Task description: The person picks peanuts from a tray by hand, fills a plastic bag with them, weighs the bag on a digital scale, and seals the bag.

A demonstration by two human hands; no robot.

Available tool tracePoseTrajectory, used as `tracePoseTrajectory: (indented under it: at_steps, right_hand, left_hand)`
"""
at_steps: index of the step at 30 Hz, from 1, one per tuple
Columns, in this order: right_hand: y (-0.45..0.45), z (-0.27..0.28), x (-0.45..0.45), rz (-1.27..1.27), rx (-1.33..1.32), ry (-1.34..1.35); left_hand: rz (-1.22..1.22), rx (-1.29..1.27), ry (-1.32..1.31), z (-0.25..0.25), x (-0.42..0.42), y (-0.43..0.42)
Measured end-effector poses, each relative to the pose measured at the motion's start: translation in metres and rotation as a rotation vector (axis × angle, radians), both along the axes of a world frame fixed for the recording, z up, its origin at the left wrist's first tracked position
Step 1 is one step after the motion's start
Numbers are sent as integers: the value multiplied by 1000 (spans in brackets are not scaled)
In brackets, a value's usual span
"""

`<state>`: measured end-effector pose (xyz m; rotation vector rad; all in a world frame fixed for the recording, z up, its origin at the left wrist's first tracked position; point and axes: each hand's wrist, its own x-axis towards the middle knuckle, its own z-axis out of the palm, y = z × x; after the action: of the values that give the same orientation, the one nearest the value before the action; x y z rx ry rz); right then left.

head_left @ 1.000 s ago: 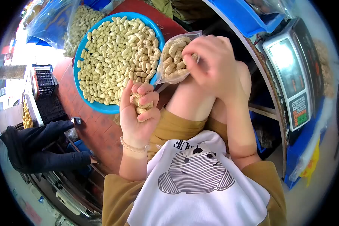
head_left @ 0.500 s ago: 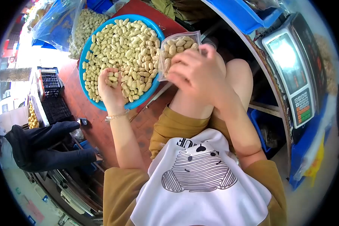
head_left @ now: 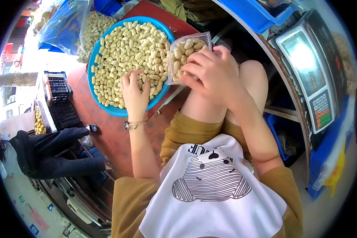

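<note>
Head view: left hand [head_left: 136, 85], half-curled, is shifting onto different peanuts [head_left: 131, 47]; right hand [head_left: 212, 73], loosely bent, is staying at the bag [head_left: 171, 73] (both grips unclear).

The basin [head_left: 117, 111] looks like smooth, glossy plastic. Inside the basin, the peanuts [head_left: 127, 51] have dry, matt shells with a rough, ridged skin. Just right of the basin, the small bag [head_left: 207, 39] is thin, clear plastic with a slight shine. Past the basin's upper left, the large bag [head_left: 63, 25] is crinkled, translucent plastic. Far right of the basin, the scale [head_left: 321, 115] pairs a glossy, strongly reflecting display with smooth casing. Below the basin, the person's shorts [head_left: 190, 133] and shirt [head_left: 210, 214] are matt cloth.
</note>
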<state>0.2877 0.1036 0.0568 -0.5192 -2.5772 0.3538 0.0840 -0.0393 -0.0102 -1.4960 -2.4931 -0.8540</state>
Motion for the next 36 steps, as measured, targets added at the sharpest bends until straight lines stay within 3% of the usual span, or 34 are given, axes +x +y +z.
tracePoseTrajectory:
  at_steps: [1, 6, 10, 14, 17, 20, 26, 29, 30, 33, 36]
  right_hand:
    - [1, -2, 1, -33, 8, 35]
    - [4, -1, 7, -132, -14, 216]
    - [19, -14, 18, -121, -282, 558]
    - [21, -22, 32, -304, -499, 823]
    - [18, -30, 39, -387, -589, 922]
    - [13, -31, 39, -426, -614, 898]
    - [12, -33, 38, -362, -618, 878]
    - [14, -31, 38, -329, -620, 867]
    - [16, -31, 38, -328, -602, 843]
    - [23, -31, 35, -295, -547, 775]
    - [33, -24, 28, -209, -434, 689]
  left_hand:
    - [-19, -10, 212, -1, 1, 1]
    - [166, 24, -49, -6, -9, 6]
    - [320, 281, -190, -20, -29, 4]
    - [279, 571, -831, 0, -33, 7]
    - [158, 583, -853, 67, 18, 42]
    - [-126, 445, -683, 91, 50, 72]
    - [-425, 394, -418, 77, 81, 112]
    - [-419, 331, -315, 74, 85, 107]
    - [-383, 244, -413, 77, 84, 102]
    - [-402, 295, -631, 75, 83, 90]
    - [-422, 256, -381, 71, 74, 83]
